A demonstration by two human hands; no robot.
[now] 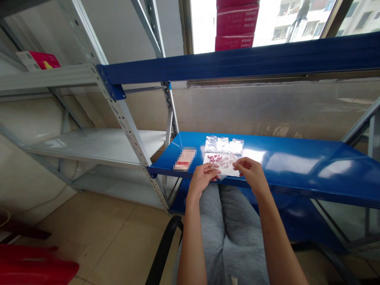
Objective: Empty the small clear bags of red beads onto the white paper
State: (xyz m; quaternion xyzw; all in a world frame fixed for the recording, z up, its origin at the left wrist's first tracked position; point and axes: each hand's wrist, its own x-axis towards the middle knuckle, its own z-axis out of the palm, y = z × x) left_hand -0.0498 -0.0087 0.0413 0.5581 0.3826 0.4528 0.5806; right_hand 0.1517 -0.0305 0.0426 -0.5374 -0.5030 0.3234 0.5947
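A white sheet lies near the front edge of the blue shelf, with small red bead-like pieces grouped on its left part. Over its right part is a clear plastic bag; paler pinkish pieces show through or beneath it, and I cannot tell which. My left hand is closed at the bag's lower left edge. At the bag's right edge, my right hand pinches the plastic between thumb and fingers. Behind the sheet, three small shiny clear packets lie in a row; their contents are unclear.
A blurred pinkish card-like item lies at the left of the blue shelf. An upper blue beam crosses ahead, with red boxes above it. A perforated metal post stands left, beside pale shelves.
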